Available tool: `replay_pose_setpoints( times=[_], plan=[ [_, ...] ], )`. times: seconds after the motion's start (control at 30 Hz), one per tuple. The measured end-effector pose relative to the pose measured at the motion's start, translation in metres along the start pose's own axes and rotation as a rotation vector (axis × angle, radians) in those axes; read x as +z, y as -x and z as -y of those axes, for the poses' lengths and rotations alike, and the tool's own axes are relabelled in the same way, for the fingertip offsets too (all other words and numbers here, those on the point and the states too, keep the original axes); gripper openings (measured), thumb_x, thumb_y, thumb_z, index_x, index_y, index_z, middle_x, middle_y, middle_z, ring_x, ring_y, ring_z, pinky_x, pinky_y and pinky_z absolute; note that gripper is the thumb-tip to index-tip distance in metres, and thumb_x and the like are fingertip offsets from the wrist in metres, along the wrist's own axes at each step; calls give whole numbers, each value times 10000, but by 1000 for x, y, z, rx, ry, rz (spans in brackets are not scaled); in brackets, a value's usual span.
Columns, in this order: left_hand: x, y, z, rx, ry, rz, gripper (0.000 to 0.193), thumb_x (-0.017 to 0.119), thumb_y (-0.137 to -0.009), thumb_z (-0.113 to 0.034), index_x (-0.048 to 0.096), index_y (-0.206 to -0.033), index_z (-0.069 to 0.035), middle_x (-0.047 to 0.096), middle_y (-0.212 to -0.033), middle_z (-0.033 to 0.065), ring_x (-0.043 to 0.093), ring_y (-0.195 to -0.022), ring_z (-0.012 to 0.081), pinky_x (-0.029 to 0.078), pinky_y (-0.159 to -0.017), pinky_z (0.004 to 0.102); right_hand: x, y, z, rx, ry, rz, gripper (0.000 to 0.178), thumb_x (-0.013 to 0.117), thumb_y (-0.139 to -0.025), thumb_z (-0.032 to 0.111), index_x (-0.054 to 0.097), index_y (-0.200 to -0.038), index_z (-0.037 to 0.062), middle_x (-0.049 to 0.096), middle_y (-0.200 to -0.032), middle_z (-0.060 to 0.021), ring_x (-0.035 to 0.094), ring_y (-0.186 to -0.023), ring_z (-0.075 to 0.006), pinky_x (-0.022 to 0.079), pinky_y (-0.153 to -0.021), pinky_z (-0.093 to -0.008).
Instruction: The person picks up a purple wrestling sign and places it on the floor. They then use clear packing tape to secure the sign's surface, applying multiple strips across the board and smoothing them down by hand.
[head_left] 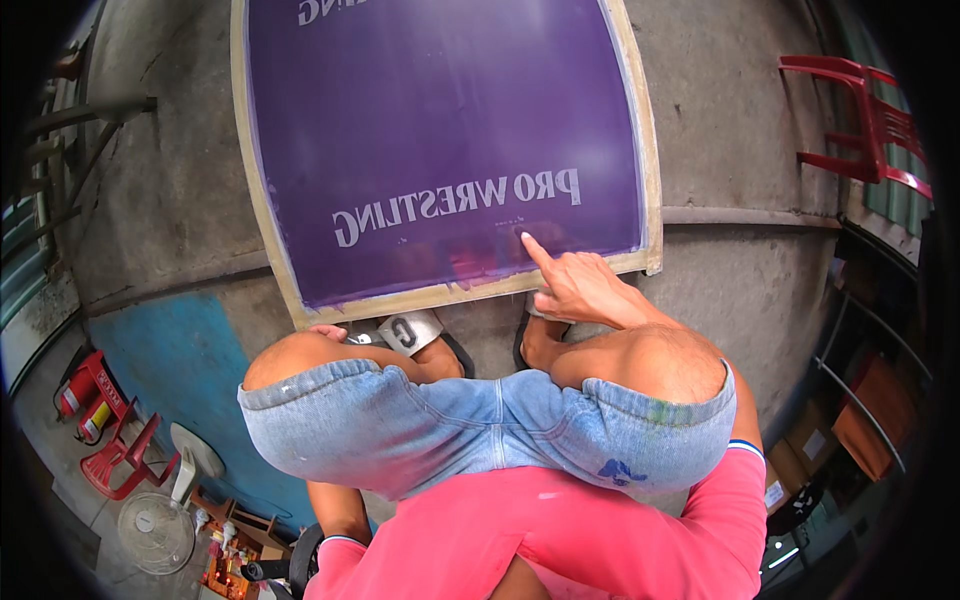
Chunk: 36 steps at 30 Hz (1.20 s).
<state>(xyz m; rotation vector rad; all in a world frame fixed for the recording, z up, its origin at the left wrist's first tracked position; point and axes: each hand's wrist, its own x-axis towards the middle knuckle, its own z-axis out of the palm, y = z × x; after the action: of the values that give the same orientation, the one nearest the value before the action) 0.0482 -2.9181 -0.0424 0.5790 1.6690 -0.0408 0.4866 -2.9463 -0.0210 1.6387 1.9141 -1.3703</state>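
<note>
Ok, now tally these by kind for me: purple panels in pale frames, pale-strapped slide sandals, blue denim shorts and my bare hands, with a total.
Flat purple panel in a pale frame: 1
Pale-strapped slide sandals: 2
Pair of faded blue denim shorts: 1
Bare hands, right hand and mostly hidden left hand: 2
Total: 6

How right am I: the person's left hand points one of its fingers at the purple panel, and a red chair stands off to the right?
The side is wrong: the head view shows the right hand points one of its fingers at the purple panel. The red chair does stand off to the right.
</note>
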Motion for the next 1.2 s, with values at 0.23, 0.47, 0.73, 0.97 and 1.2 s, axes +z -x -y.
replay_pose_setpoints(
  times=[0.23,0.47,0.73,0.97,1.2],
  plan=[
    [-12,3,-26,-52,19,11,127,734,-898,-170,677,-945,-66,637,-744,-26,570,-651,86,479,-593,274,-10,-19,13,24,45,38,846,654,-752,255,350,-1434,-143,671,-749,-246,682,-754,-406,540,-755,-475],
    [-24,1,-14,-43,51,10,159,743,-902,-204,678,-949,-67,643,-736,-16,579,-642,88,479,-577,269,1,-22,11,-14,-22,21,854,615,-757,262,310,-1475,-86,667,-739,-238,663,-763,-426,519,-753,-505],
    [-13,-19,-8,79,-54,23,159,742,-910,-219,690,-933,-71,615,-700,-44,504,-580,38,401,-506,221,-14,4,-11,113,-127,33,726,624,-772,265,452,-1441,40,679,-759,-230,672,-803,-414,516,-796,-486],
    [-3,-47,7,210,-20,49,188,742,-912,-235,694,-890,-55,599,-682,-50,462,-552,19,339,-477,199,-37,4,-8,100,-41,61,743,608,-762,239,437,-1467,75,681,-749,-226,686,-783,-392,541,-763,-485],
    [-22,-36,13,76,-55,14,174,746,-907,-224,687,-921,-60,611,-692,-43,494,-568,30,376,-494,209,-11,-26,-1,-11,99,-5,798,601,-773,225,350,-1502,17,677,-731,-203,664,-717,-401,529,-721,-482]
  ],
)
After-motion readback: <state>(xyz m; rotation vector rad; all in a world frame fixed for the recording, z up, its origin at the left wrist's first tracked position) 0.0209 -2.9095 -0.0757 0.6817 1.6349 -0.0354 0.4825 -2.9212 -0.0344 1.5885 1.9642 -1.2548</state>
